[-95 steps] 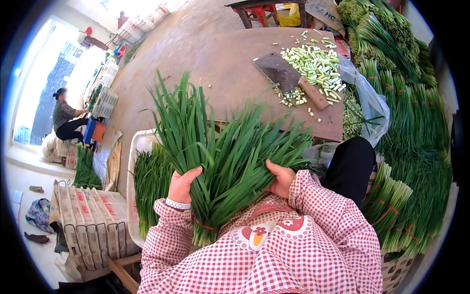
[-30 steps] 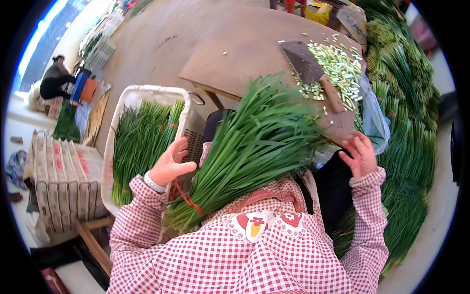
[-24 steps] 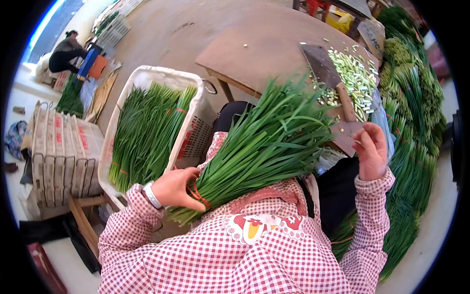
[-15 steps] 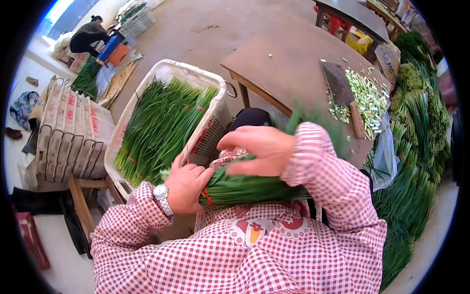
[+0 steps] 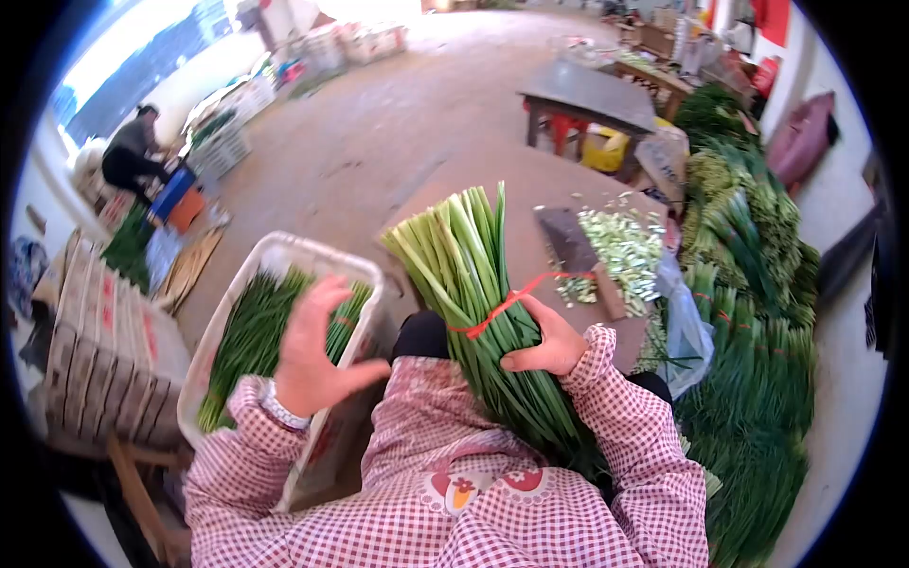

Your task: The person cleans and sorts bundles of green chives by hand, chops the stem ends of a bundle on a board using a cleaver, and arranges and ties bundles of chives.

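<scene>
- Gripping a bundle of long green leaves in the head view, the right hand lays its thumb across them just below a thin red band.
- The bundle tilts over the lap — pale, smooth, stiff-looking stalk ends up and away, flat ribbon-like blades trailing down against the checked smock.
- The left hand, slightly blurred, is released: thumb and fingers spread, apart from the bundle, in front of the white basket.
- That basket, rectangular with rounded rim corners, contains more dark, fine-leaved bundles.
- Beyond the held bundle, short pale-green cut pieces lie scattered on a brown tabletop, beside a dark, flat cleaver blade with a wooden handle.
- A crinkled, translucent plastic bag hangs at the table's edge.
- Banded green bundles are heaped on the right.
</scene>
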Available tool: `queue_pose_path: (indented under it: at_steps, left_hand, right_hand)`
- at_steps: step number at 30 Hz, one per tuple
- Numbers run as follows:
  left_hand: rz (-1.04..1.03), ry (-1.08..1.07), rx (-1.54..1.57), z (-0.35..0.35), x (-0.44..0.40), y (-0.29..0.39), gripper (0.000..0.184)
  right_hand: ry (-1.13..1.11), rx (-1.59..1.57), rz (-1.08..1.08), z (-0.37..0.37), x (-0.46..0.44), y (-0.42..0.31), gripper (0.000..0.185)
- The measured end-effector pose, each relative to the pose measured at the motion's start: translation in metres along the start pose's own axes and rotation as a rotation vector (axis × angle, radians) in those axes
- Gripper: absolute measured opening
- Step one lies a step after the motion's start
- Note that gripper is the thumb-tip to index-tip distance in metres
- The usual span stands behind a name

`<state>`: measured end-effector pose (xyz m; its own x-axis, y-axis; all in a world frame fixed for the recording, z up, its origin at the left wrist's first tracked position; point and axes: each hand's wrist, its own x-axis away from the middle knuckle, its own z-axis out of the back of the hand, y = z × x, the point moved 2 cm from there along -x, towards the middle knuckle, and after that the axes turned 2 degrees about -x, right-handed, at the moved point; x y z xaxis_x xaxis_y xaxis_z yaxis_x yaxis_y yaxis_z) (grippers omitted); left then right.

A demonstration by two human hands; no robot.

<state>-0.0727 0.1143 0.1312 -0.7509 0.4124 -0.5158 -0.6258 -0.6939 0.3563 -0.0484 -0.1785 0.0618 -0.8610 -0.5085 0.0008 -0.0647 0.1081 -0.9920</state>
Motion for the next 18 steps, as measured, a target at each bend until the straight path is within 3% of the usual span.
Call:
queue_pose_path:
  at_steps: [2,5,6,8,9,11,13,14,15,17,18]
  left_hand:
    - [0.089,-0.052,0.561,-0.048,-0.006,-0.005,0.083]
    - [0.168,-0.181,1.440,-0.097,-0.040,0.035,0.082]
    - [0.156,-0.185,1.440,-0.106,-0.043,0.039,0.082]
    - [0.348,-0.166,1.575,-0.125,-0.047,0.042,0.075]
    - [0.370,-0.154,1.631,-0.130,-0.049,0.045,0.065]
    - [0.376,-0.188,1.593,-0.141,-0.047,0.042,0.060]
    - [0.425,-0.205,1.586,-0.144,-0.048,0.045,0.060]
    - [0.485,-0.207,1.572,-0.146,-0.045,0.047,0.059]
    - [0.501,-0.229,1.570,-0.151,-0.043,0.047,0.059]
    - [0.420,-0.363,1.607,-0.162,-0.051,0.052,0.059]
    - [0.397,-0.344,1.615,-0.163,-0.053,0.059,0.058]
  right_hand:
    - [0.009,-0.058,0.057,0.002,0.004,-0.025,0.086]
    - [0.010,0.122,0.173,-0.010,0.006,-0.052,0.084]
    - [0.017,0.128,0.181,-0.009,0.008,-0.052,0.084]
    - [0.212,0.670,0.287,-0.005,0.014,-0.049,0.081]
    - [0.227,0.670,0.287,0.000,0.025,-0.047,0.081]
    - [0.359,0.890,0.165,0.020,0.057,-0.048,0.061]
    - [0.430,0.630,-0.049,0.027,0.090,-0.065,0.033]
    - [0.574,0.579,0.259,0.022,0.098,-0.073,0.012]
    - [0.643,0.616,0.283,0.016,0.106,-0.085,0.006]
    - [0.683,0.932,0.783,0.006,0.089,-0.097,0.012]
    - [0.705,0.933,0.785,0.008,0.079,-0.095,0.012]
